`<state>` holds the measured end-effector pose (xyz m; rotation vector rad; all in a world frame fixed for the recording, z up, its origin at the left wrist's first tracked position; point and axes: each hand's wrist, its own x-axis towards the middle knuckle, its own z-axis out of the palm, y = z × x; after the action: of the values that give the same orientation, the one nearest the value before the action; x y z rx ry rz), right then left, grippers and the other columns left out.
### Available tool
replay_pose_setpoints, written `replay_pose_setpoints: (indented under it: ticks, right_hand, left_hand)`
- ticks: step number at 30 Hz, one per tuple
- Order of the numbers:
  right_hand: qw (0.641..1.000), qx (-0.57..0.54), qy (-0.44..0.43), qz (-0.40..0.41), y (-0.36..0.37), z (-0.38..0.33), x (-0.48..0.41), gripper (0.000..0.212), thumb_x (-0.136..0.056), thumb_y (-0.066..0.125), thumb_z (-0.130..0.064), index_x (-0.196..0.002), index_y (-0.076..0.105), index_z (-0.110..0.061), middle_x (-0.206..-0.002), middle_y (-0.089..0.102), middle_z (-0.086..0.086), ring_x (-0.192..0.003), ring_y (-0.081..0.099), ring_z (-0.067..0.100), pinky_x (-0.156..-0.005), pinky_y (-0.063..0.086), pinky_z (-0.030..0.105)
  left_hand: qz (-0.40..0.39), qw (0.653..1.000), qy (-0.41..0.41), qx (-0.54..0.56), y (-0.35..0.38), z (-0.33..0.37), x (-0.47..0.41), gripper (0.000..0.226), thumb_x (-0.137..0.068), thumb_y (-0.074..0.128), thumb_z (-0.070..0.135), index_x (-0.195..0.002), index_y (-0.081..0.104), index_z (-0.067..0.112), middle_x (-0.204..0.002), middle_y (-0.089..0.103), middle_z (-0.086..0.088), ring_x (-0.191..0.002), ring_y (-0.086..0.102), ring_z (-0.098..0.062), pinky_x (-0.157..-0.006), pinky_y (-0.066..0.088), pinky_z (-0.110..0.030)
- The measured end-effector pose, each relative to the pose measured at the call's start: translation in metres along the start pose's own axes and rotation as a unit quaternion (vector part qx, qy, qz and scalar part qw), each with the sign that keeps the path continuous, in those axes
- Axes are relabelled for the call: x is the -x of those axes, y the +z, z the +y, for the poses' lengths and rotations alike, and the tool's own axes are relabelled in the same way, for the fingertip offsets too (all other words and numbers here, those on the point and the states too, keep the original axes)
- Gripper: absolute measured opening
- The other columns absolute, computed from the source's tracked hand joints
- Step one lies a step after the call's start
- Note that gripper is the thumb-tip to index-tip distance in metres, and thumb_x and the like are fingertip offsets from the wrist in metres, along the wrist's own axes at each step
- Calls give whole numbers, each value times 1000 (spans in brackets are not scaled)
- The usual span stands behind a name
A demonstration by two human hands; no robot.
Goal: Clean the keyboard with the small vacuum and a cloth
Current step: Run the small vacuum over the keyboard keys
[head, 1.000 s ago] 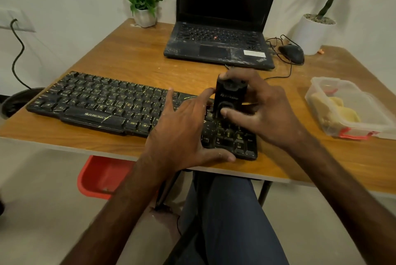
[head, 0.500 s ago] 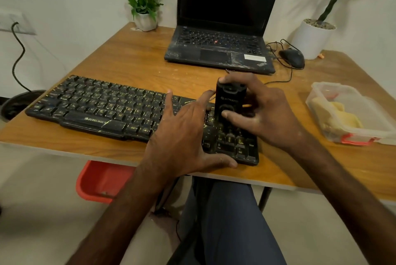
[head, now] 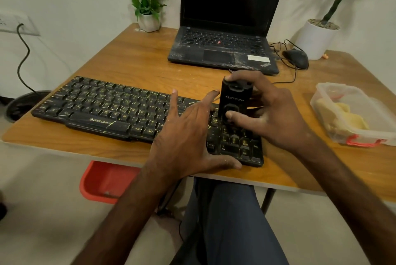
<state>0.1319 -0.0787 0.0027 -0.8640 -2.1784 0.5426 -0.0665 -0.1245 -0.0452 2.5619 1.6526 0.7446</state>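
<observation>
My right hand [head: 276, 119] grips the small vacuum [head: 234, 99], which stands upright on the right end of the keyboard [head: 107, 106]. At 9 o'clock from it, my left hand [head: 188, 136] rests on the keys with fingers spread.

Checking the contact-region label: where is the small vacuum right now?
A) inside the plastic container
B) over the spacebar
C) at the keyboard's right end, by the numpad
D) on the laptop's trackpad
C: the small vacuum, held by the right hand, stands upright at the right end of the keyboard, just behind the numpad keys. The left hand lies spread on the keys beside it.
</observation>
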Motion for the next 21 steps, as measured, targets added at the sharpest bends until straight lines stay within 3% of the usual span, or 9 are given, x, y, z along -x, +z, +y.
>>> replay_pose_setpoints:
  ticks: [4, 11, 17, 21]
  right_hand:
    - [999, -3, -2, -35, -5, -5, 1, 60, -81, 79, -12, -133, 50, -22, -119, 60, -11, -100, 66, 5, -72, 55, 14]
    - [999, 40, 16, 22, -1, 12, -17, 61, -83, 76, -17, -137, 47, -23, -117, 51, -24, -104, 58, -9, -76, 52, 10]
    - [1000, 17, -3, -8, -7, 2, 4, 59, -81, 79, -13, -132, 50, -22, -118, 57, -16, -100, 64, -1, -71, 52, 10]
    - [999, 28, 12, 15, -4, 12, -9, 61, -83, 77, -17, -136, 47, -26, -120, 55, -14, -106, 61, -1, -77, 56, 15]
  left_hand:
    - [4, 1000, -2, 16, 0, 0, 0, 142, -60, 50, 98, -157, 0, 8, -150, 50, -6, -137, 49, -15, -121, 0, -65]
    - [1, 1000, -6, 8, 0, 1, 0, 143, -58, 50, 100, -158, 1, 10, -152, 47, -3, -138, 47, -13, -122, -2, -64]
    - [-2, 1000, -3, 2, -1, 1, 0, 142, -59, 47, 100, -158, -4, 12, -153, 46, -6, -138, 47, -15, -121, 0, -65]
    - [4, 1000, 3, 0, -1, 1, 0, 142, -59, 50, 99, -158, 1, 10, -154, 42, -6, -142, 42, -16, -121, 1, -66]
